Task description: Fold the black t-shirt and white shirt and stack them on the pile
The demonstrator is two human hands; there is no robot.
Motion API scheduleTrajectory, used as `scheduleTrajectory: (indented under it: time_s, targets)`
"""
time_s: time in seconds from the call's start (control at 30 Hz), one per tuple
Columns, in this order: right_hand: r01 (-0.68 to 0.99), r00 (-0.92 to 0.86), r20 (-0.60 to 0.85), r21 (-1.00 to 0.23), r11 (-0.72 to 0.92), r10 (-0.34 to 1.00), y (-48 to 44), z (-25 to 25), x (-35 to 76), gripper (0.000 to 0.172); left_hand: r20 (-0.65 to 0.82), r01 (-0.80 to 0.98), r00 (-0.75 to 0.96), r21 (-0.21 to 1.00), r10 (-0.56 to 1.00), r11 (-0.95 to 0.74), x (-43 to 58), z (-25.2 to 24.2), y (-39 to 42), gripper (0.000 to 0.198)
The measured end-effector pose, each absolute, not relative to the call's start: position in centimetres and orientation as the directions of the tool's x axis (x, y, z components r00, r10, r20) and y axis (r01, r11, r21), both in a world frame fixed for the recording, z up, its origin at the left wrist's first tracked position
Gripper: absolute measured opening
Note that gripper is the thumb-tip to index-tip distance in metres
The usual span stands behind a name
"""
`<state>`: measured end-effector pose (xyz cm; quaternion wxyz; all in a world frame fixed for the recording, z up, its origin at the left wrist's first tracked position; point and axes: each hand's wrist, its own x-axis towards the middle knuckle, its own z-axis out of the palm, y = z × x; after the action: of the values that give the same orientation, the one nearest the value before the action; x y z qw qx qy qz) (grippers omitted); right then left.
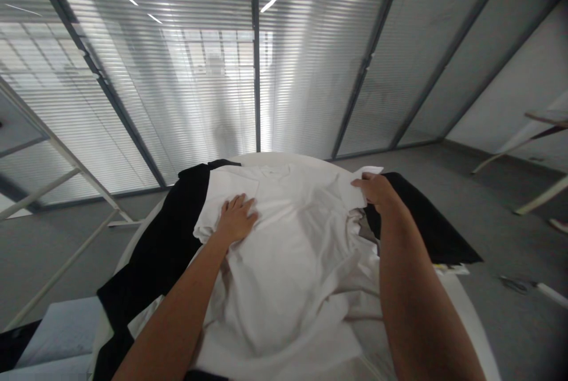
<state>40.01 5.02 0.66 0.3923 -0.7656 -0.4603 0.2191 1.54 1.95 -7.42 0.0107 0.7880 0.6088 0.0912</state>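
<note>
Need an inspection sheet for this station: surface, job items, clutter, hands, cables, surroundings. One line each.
Surface: white table with a curved edge, largely covered by cloth.
Job items: white shirt laid out, collar at the far side, lower part wrinkled.
Clutter: black cloth on the left and black cloth on the right, beside the shirt; pale sheet at lower left, kind unclear.
Left hand: spread on the shirt near one sleeve.
Right hand: pinching the other sleeve.
Cables: none identifiable; dark item on the right floor too blurred to name.
Surroundings: partition with blinds ahead, pale frame at left, grey floor.
</note>
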Motion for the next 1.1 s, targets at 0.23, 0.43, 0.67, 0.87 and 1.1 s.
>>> scheduleTrajectory:
  time_s: [0.23,0.43,0.67,0.87,1.1]
  targets:
    - [0.874,0.218,0.265,-0.482,-0.067,0.939,6.0,1.3,35.2,0.048,0.125,0.958,0.241,0.126,0.962,-0.257,1.6,-7.4,2.0,0.055]
    - [0.986,0.036,0.003,-0.161,-0.035,0.999,5.1,-1.4,29.1,0.049,0.116,0.960,0.238,0.123,0.964,-0.251,1.6,-7.3,2.0,0.056]
    - [0.995,0.023,0.155,-0.100,-0.007,0.988,4.8,-4.7,27.7,0.066,0.132,0.958,0.246,0.114,0.960,-0.262,1.6,-7.5,2.0,0.055]
    - [0.995,0.018,0.071,-0.100,-0.011,0.997,4.9,-6.6,28.6,0.066,0.133,0.960,0.238,0.121,0.962,-0.254,1.6,-7.7,2.1,0.055]
    - [0.997,-0.055,0.170,-0.052,0.065,0.984,4.3,-6.5,28.7,0.062,0.136,0.957,0.246,0.122,0.960,-0.263,1.6,-7.5,2.0,0.055]
